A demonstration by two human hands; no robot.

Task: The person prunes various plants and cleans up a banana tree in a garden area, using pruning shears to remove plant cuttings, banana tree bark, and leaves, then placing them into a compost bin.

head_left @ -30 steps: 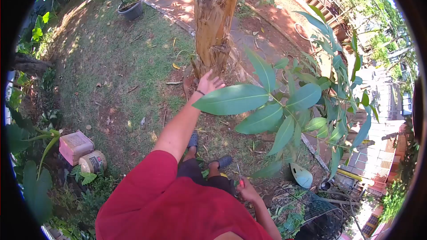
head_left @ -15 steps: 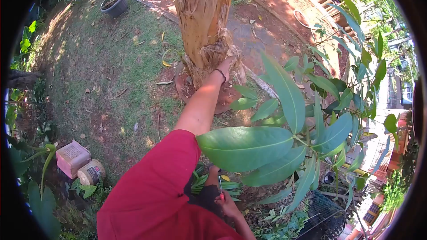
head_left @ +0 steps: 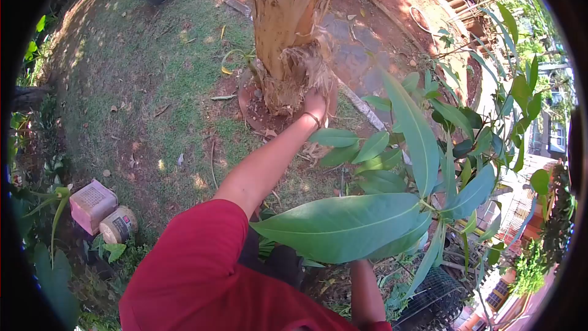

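While my left hand (head_left: 316, 103) presses into the frayed bark (head_left: 298, 76) at the trunk (head_left: 288, 18) base, fingers buried so I cannot tell its grasp, my right hand is hidden behind big leaves (head_left: 343, 225).

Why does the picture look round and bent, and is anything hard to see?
Head view: a fisheye lens curves everything, leaving black corners; dappled sunlight and shade mottle the lawn; big leaves close to the camera hide the right hand; the left hand at the tree trunk stays sharp.

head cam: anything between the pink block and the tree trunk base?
Only patchy grass with scattered dry leaves lies between the pink block and the tree trunk, per the head view.
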